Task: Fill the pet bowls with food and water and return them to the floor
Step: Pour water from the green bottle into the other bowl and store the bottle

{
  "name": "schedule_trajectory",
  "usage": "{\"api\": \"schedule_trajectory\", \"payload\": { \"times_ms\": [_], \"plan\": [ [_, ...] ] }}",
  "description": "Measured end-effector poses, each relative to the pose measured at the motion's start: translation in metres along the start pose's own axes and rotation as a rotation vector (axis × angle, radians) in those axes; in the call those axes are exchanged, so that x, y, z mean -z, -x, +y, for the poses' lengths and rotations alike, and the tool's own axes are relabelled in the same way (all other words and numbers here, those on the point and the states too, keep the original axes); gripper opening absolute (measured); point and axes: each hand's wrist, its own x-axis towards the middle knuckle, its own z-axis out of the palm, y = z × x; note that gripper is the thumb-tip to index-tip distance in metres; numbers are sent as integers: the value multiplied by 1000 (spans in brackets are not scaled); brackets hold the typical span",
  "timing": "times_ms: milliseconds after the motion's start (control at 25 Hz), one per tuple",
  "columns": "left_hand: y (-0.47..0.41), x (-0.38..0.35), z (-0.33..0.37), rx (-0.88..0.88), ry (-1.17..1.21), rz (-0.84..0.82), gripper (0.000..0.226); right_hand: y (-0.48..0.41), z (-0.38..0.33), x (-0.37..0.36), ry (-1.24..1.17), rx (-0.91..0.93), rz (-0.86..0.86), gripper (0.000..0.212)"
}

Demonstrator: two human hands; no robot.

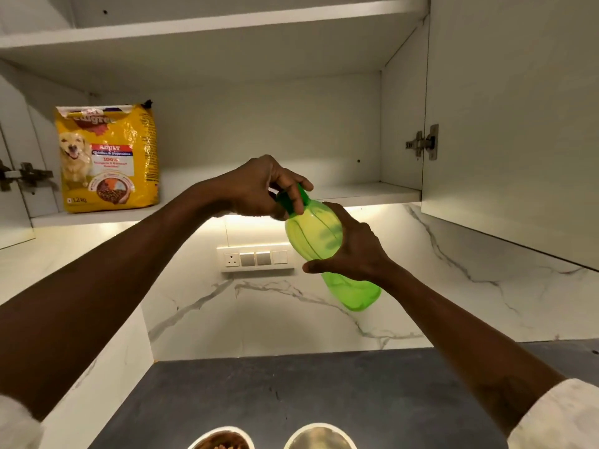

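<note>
Green bottle (327,244) held tilted above the dark surface (291,393), in front of the open cupboard. Right hand (353,251) has its fingers wrapped round the bottle's body; left hand (259,186) has its fingers closed on the green cap (293,197). Two bowls at the lower edge: the left bowl (220,440) holds kibble, the right bowl (319,437) looks empty. The smooth plastic is probably slippery and, if full, weighty; grip best at mid-body. Food bag (108,158) stands on the shelf.
</note>
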Motion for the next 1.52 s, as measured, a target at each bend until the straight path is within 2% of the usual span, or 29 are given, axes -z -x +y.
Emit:
{"api": "schedule_trajectory", "payload": {
  "times_ms": [80, 200, 280, 320, 400, 440, 480, 560, 600, 680, 760, 840, 920, 1000, 1040, 1120, 1200, 1240, 1320, 1400, 1520],
  "plan": [
    [-5, 6, 12, -5, 110, 139, 24, -11, -5, 8, -56, 10, 40, 121],
    [-17, 11, 24, 159, 27, 423, 62, -28, -12, 20, -31, 60, 64, 120],
    [-23, 16, 27, 291, -19, 456, 74, -38, -18, 26, 29, 98, 72, 121],
    [-27, 19, 29, 343, -1, 436, 70, -42, -20, 29, 59, 104, 77, 121],
    [-30, 29, 36, 350, 91, 347, 47, -49, -21, 34, 96, 106, 86, 121],
    [-31, 36, 38, 295, 136, 281, 33, -52, -20, 36, 87, 106, 89, 122],
    [-30, 42, 41, 214, 151, 216, 29, -55, -19, 39, 72, 106, 93, 123],
    [-28, 52, 42, 60, 50, 125, 45, -60, -18, 45, 55, 122, 96, 124],
    [-28, 56, 43, 11, -77, 110, 52, -64, -18, 48, 53, 131, 93, 124],
    [-35, 61, 44, -105, -455, 116, 66, -71, -18, 52, 43, 142, 88, 125],
    [-45, 59, 42, -322, -793, 156, 73, -76, -19, 57, -27, 148, 78, 125],
    [-54, 57, 38, -606, -963, 237, 68, -82, -19, 63, -143, 165, 63, 121],
    [-57, 59, 32, -830, -1077, 275, 54, -87, -20, 69, -230, 178, 32, 114],
    [-59, 63, 23, -898, -1121, 317, 40, -92, -22, 72, -258, 188, 9, 112],
    [-61, 63, 17, -851, -1127, 389, 42, -94, -23, 74, -259, 186, 14, 112],
    [-66, 59, 13, -600, -981, 604, 52, -99, -23, 77, -296, 148, 54, 112],
    [-71, 55, 27, -312, -579, 819, 36, -106, -24, 84, -336, 109, 117, 107],
    [-74, 54, 37, -167, -343, 836, 32, -110, -24, 88, -324, 100, 149, 107],
    [-83, 53, 56, 40, -10, 783, 62, -120, -29, 94, -250, 98, 208, 112],
    [-98, 53, 69, 116, 40, 791, 80, -132, -35, 98, -187, 119, 269, 117],
    [-119, 59, 75, 145, 7, 935, 103, -148, -42, 106, -130, 159, 365, 120]
  ]
}}
